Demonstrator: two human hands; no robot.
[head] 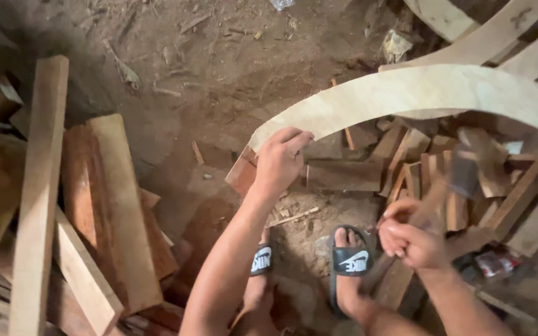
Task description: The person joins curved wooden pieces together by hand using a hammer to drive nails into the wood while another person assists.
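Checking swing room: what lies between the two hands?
Head view: wood offcuts and sandy ground lie between the left hand and the right hand.

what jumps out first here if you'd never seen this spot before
The pale curved board arcs across the upper right, and the left hand grips its near end. Lower right, the right hand holds a blurred hatchet over a heap of scraps. Reddish planks pile up on the left, and two feet in black slides stand on the dirt floor.
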